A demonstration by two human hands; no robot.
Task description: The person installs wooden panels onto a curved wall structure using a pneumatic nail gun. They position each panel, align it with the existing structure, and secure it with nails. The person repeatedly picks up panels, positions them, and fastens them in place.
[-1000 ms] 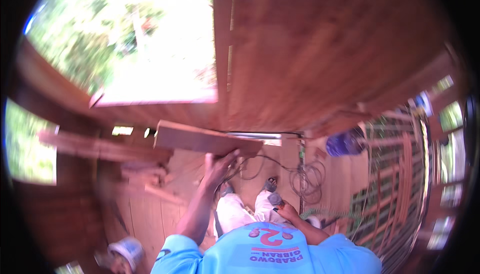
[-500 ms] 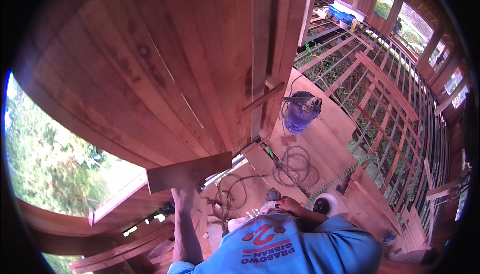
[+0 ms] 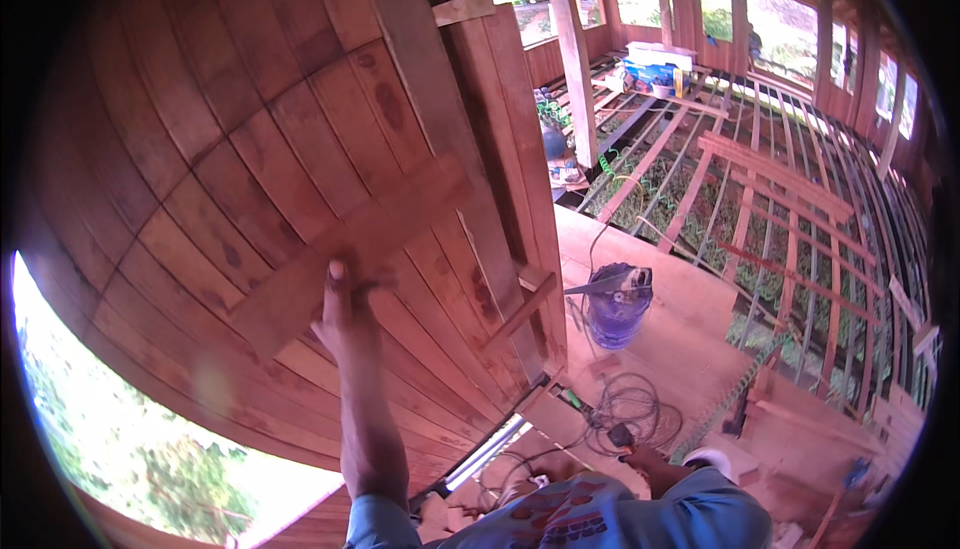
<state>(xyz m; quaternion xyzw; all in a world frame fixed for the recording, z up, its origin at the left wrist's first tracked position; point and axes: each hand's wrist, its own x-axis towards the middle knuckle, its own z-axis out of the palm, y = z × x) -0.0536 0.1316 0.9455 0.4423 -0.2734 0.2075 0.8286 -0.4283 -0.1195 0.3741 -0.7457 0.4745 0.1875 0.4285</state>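
My left hand point(image 3: 342, 314) grips a short, flat wooden board point(image 3: 400, 211), raised over the reddish plank wall point(image 3: 180, 79); whether it touches the wall I cannot tell. Low near my body, my right hand point(image 3: 640, 463) is closed on a small dark object point(image 3: 620, 437), too small to identify. Around it are coiled cables point(image 3: 640, 409) on the plank floor, a green spiral hose point(image 3: 740, 384) and a white bucket point(image 3: 714, 459), partly hidden by my arm.
A purple container point(image 3: 612, 319) with a tool on top stands beside the wall. Open floor framing point(image 3: 760, 229) with loose boards spans the right, over greenery below. A post point(image 3: 570, 59) and a blue-and-white box point(image 3: 650, 69) are behind. Bright window opening point(image 3: 120, 419) at lower left.
My view has swung rightward, bringing more framing into sight. My left hand has lifted the board from low down up over the wall. My right hand still holds the dark object low.
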